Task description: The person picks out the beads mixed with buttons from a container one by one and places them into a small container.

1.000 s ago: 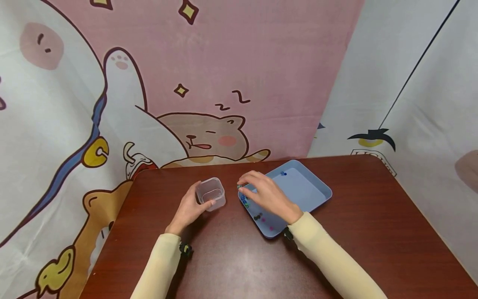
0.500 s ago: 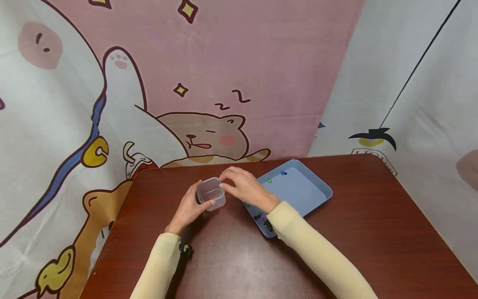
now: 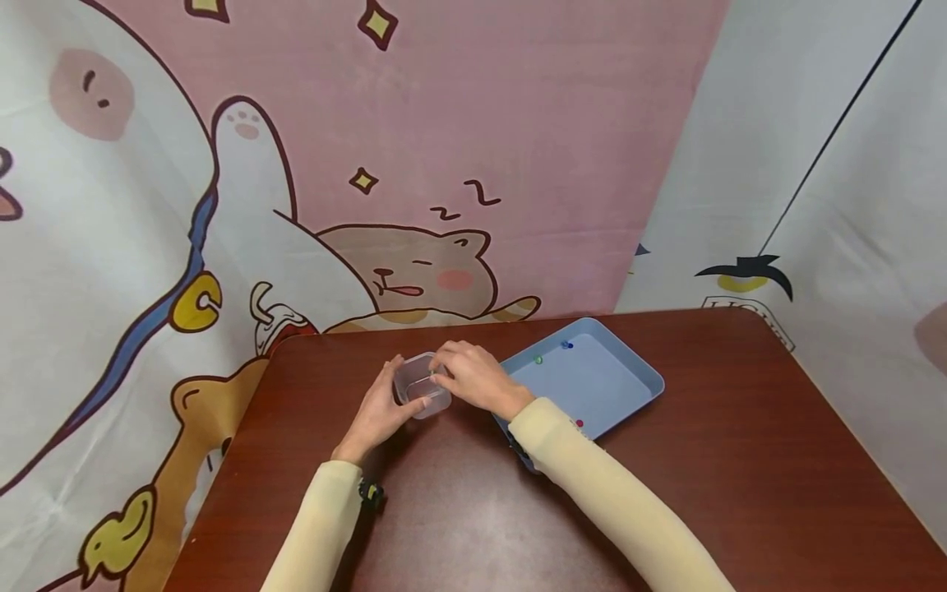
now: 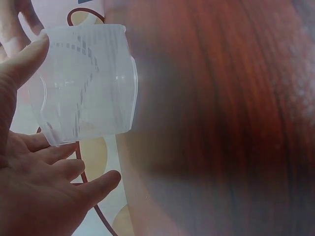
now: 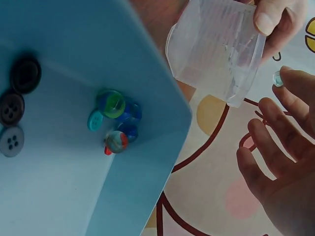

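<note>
My left hand (image 3: 376, 415) holds a clear plastic container (image 3: 438, 404) between thumb and fingers, its mouth tilted toward me. In the left wrist view the container (image 4: 93, 93) is see-through, with the thumb (image 4: 29, 59) at its rim. My right hand (image 3: 477, 380) is at the container's right rim, fingertips over the mouth. Between its thumb and index finger it pinches a small clear, teal-tinted marble (image 5: 277, 78); the other fingers spread loosely. The blue tray (image 3: 599, 380) lies to the right, partly hidden by the right forearm.
In the right wrist view, the tray holds a green marble (image 5: 111, 103), a multicoloured marble (image 5: 116, 141), blue marbles (image 5: 129, 130), a teal button (image 5: 95, 120) and dark buttons (image 5: 12, 107). A red piece (image 3: 579, 423) lies near its front edge. A printed cloth (image 3: 562, 164) hangs behind the brown table (image 3: 459, 510).
My right hand has moved left from over the tray to the container's mouth, carrying the small marble. The left hand keeps its grip on the container in nearly the same place.
</note>
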